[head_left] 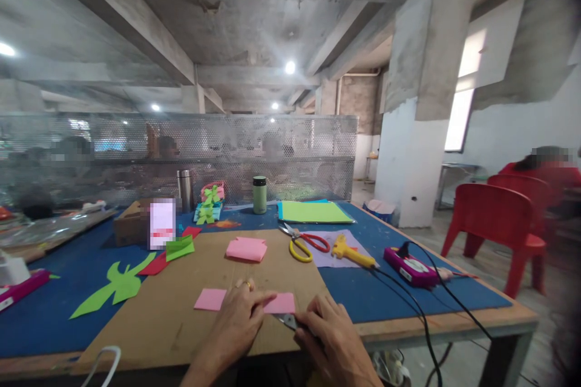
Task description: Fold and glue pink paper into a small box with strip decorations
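Observation:
A flat pink strip [209,299] lies across the brown cardboard sheet [167,329] in front of me. My left hand [240,320] holds it down, index finger stretched to the right along it and the other fingers bent. At the strip's right end, my right hand [324,329] is closed around a metal-bladed tool [287,320]. Its blade points left, against the strip's lower edge; the fingers hide the handle, so its kind is unclear. Beyond the hands sits a folded pink piece [246,249]. Scissors [300,243] with red and yellow handles lie behind the right hand.
A yellow glue gun [351,252] rests on a lilac sheet [324,259], its cord trailing off the front edge. A purple box [411,266] stands right. Green cut-outs [111,284] lie left. A green bottle [259,195] and green sheets [313,211] are at the back.

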### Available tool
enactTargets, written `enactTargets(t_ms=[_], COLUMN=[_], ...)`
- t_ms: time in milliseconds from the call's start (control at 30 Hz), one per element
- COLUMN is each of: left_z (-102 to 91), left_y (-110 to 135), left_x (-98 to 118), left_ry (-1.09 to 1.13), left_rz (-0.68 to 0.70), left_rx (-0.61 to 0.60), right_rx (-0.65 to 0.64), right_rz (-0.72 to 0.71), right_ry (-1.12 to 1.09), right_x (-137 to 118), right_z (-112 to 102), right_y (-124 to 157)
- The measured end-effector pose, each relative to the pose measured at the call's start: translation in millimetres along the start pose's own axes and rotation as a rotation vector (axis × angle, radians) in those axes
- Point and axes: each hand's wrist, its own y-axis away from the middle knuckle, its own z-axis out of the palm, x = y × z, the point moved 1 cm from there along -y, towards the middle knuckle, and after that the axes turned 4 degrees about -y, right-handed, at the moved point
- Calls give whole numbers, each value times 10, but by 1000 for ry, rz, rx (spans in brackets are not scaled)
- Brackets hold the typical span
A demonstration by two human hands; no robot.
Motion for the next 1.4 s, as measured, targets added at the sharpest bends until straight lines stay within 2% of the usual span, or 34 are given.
enactTargets(t_ms=[333,500,633,800,900,967,1100,1233,1400], left_z=[-29,-38,-91,-294,-390,-409,-402,-370,-268], left_y=[13,48,106,261,374,442,528,556,476], left_x=[28,98,87,-205,-463,-585,-630,-610,-744], left_ry=[-47,-165,-226,-324,-358,-350,-361,-366,-430], left_rz=[-14,27,98,154,166,163,170,210,272], left_rx=[-21,8,41,37,109,71,2,26,47], right_rx=[-2,-46,-31,-60,-98,-107,-91,-70,-65], right_rz=[-61,-21,35,97,115,117,112,106,5], right_ry=[10,-8,-38,-69,-77,-76,-63,-58,-5], right_x=[17,-15,-60,-145,-188,-206,-222,-193,-10], right_z=[-29,-44,-51,-119,-169,-182,-175,-162,-57], right_y=[-3,-15,-27,-47,-65,-76,-91,-64,-38])
